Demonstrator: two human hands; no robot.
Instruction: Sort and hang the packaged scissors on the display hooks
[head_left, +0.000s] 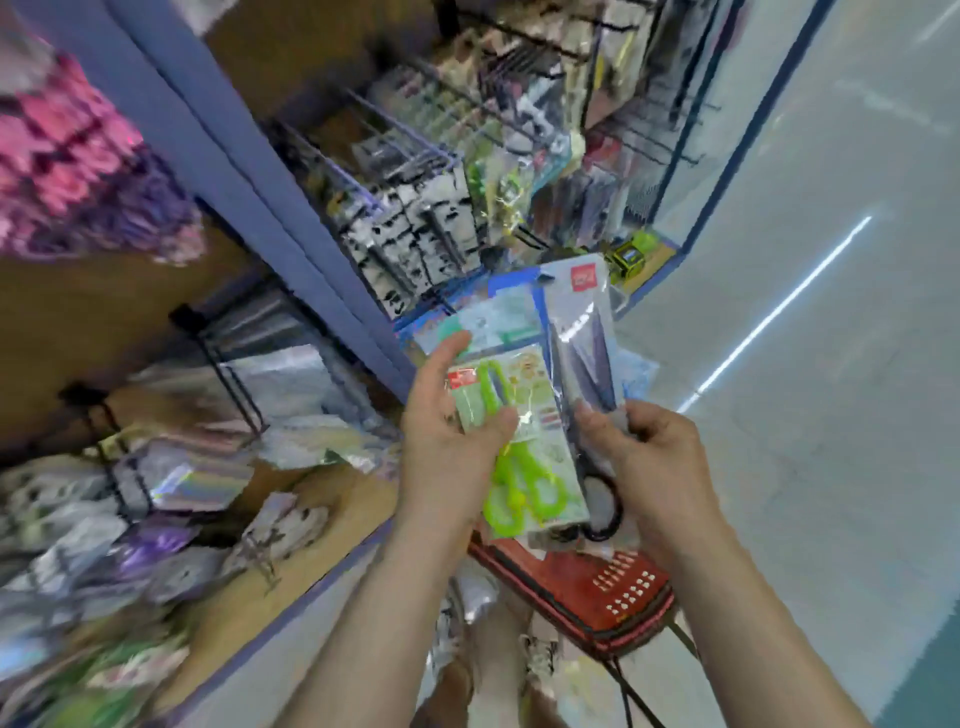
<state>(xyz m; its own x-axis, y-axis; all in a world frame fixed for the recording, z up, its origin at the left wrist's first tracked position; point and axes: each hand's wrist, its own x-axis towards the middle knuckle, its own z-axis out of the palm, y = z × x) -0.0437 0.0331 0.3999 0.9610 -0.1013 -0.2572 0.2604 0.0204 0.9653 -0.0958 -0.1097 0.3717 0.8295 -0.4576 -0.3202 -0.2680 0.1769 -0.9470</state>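
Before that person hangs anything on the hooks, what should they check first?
1. Left grip holds the clear pack of lime-green plastic-handled scissors, thumb on top: ok.
2. Right grip pinches the clear pack of black-handled scissors: ok.
3. Packs sorted by kind: not ok; blue-edged card packs are fanned behind both.
4. Free metal display hook picked out: cannot tell, the view is blurred.
5. Red plastic basket below for spares: ok.

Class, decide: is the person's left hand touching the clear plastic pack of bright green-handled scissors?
Touching. The head view shows the left hand gripping the pack of bright green-handled scissors, its thumb pressed across the pack's front.
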